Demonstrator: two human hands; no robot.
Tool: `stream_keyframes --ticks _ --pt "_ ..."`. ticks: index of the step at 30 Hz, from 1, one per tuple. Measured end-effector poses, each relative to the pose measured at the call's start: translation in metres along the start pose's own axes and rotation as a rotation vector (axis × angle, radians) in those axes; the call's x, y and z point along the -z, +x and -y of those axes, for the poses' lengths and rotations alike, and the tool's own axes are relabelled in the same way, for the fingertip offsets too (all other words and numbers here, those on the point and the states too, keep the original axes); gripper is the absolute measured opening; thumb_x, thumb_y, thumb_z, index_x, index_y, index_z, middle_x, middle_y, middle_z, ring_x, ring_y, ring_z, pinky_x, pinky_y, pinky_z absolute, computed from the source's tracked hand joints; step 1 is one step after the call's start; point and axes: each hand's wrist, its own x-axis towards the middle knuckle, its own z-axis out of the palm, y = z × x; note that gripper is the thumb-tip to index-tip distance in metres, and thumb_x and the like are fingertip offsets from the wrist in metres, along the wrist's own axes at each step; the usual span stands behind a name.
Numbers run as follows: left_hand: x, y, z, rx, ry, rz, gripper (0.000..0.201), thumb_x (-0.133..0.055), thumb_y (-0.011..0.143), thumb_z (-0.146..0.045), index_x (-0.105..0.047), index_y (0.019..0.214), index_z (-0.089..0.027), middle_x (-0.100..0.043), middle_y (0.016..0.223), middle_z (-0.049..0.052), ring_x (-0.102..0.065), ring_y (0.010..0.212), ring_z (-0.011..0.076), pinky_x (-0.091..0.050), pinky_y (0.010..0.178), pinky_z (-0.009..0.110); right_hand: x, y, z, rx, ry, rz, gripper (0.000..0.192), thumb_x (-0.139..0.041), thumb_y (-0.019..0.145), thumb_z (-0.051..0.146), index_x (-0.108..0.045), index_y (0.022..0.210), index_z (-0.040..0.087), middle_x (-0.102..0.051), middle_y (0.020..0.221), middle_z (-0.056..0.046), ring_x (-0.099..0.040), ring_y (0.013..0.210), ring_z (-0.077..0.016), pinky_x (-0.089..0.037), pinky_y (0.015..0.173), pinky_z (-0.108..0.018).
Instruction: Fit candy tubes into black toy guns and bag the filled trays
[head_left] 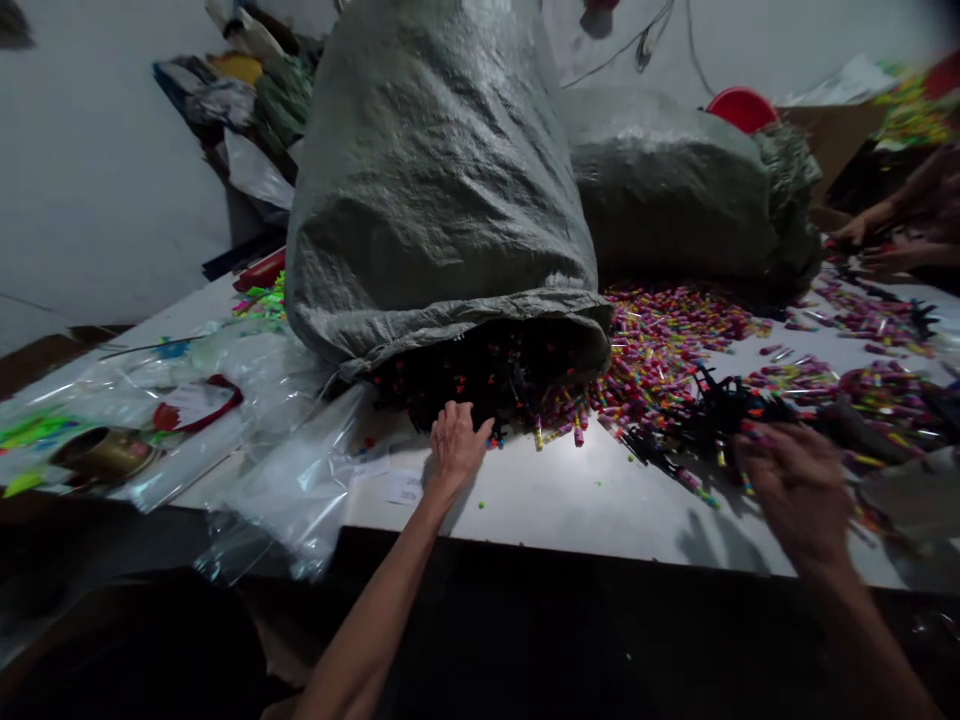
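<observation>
Clear plastic bags overhang the desk front edge at far left. The left hand, grip spread flat, touches dark pieces at the mouth of the grey sack. Bare desk lies open between the hands. The right hand, blurred, grip loosely spread, hovers over colourful small pieces near the front edge

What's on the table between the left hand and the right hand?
Head view: mostly bare white table between the left hand and the right hand, with a few stray coloured pieces and small black parts towards the right.
</observation>
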Motion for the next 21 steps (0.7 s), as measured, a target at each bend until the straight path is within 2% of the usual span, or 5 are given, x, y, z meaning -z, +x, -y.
stream_keyframes --ticks 4,8,12,15,21 --pt "-0.020 -0.012 -0.016 -0.065 0.075 0.037 0.022 -0.056 0.079 -0.028 -0.059 0.098 -0.017 -0.055 0.108 0.014 -0.050 0.102 0.0312 -0.039 0.085 0.042 -0.048 -0.041 0.070 -0.350 0.720 0.486 0.038 -0.055 0.077 0.051 -0.063 0.089 0.016 -0.054 0.060 -0.003 -0.048 0.050 -0.0154 -0.038 0.048 -0.028" --pt "-0.028 -0.047 -0.014 -0.230 0.075 0.062 0.022 -0.050 0.080 -0.012 -0.059 0.099 -0.020 -0.056 0.114 0.010 -0.050 0.104 0.0269 -0.040 0.087 0.038 -0.082 -0.072 0.114 -0.465 0.919 0.762 0.046 -0.061 0.072 0.054 -0.062 0.094 0.013 -0.055 0.060 -0.001 -0.046 0.047 -0.0125 -0.033 0.042 -0.023" --pt "-0.021 -0.066 -0.002 -0.328 0.033 -0.029 0.020 -0.053 0.083 -0.021 -0.062 0.101 -0.020 -0.050 0.129 0.010 -0.048 0.113 0.0285 -0.039 0.093 0.042 -0.086 -0.075 0.123 -0.398 0.862 0.767 0.048 -0.061 0.072 0.053 -0.065 0.096 0.012 -0.063 0.070 -0.005 -0.053 0.057 -0.0151 -0.038 0.048 -0.024" --pt "-0.012 -0.067 -0.005 -0.312 -0.138 -0.012 0.029 -0.050 0.085 -0.017 -0.061 0.111 -0.021 -0.060 0.119 0.008 -0.054 0.108 0.0248 -0.040 0.093 0.040 -0.083 -0.069 0.127 -0.446 0.962 0.749 0.044 -0.063 0.073 0.052 -0.067 0.090 0.012 -0.061 0.064 -0.003 -0.050 0.053 -0.0126 -0.037 0.047 -0.024" --pt "-0.002 -0.080 -0.032 -0.098 -0.741 0.393 0.030 -0.053 0.076 -0.016 -0.068 0.101 -0.020 -0.070 0.097 0.004 -0.064 0.086 0.0174 -0.049 0.078 0.027 -0.078 -0.058 0.133 -0.690 1.335 0.637 0.040 -0.073 0.067 0.045 -0.068 0.093 0.016 -0.064 0.079 -0.004 -0.056 0.057 -0.0121 -0.042 0.053 -0.025"
